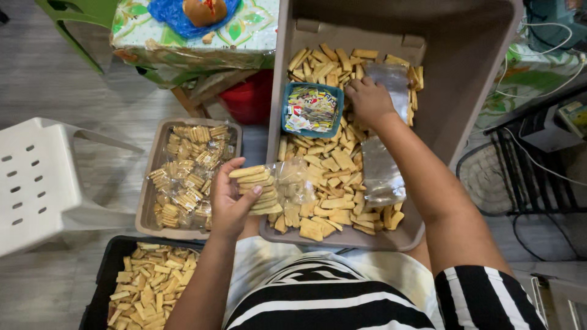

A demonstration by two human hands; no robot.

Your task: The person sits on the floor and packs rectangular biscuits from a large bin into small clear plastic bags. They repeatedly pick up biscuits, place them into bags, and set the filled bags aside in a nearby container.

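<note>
Left hand (229,205) at centre grips cracker stack (257,189) in clear bag (293,183), long axis vertical. Right hand (369,101) fingers curled on loose crackers (333,162) in bin (455,73); fingertips hidden.

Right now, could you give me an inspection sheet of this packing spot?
Surface: grey floor; big bin on lap.
Job's things: loose crackers, cracker stack in clear bag, small blue tub of packets.
Clutter: tray of bagged crackers, black crate of crackers, two foil bags.
Grippers: left hand holds stack; right hand on crackers.
Cables: white cords at right.
Surroundings: white chair, covered table, fan.
</note>
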